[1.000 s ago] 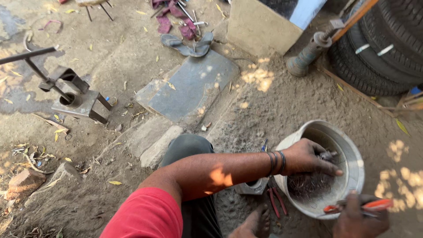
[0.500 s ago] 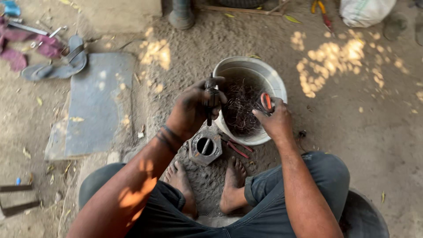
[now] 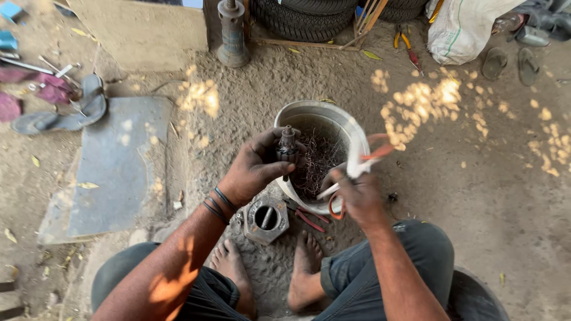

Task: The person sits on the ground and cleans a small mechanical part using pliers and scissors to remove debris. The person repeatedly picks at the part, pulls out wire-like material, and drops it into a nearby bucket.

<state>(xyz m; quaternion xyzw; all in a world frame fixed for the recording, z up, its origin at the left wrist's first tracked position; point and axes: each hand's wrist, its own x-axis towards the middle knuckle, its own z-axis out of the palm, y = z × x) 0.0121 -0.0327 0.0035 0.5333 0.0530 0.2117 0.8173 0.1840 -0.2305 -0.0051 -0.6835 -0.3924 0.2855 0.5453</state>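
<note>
Two hands busy: my left hand [image 3: 259, 169] grips a greasy metal shaft [image 3: 288, 148], likely heavy, slippery; right hand [image 3: 357, 196] clasps orange-handled pliers [image 3: 357, 169] over the basin [image 3: 351, 128].

FRONT: round grey metal basin [image 3: 357, 134] of tangled wire blocks reach ahead | BELOW: hexagonal grey metal block [image 3: 265, 219] and red-handled pliers [image 3: 309, 219] lie by bare feet | LEFT: flat grey slab [image 3: 113, 166], low | RIGHT: open sandy ground [image 3: 476, 178] | FAR: tyres [image 3: 309, 18], rusty jack [image 3: 232, 35], white sack [image 3: 458, 30]
</note>
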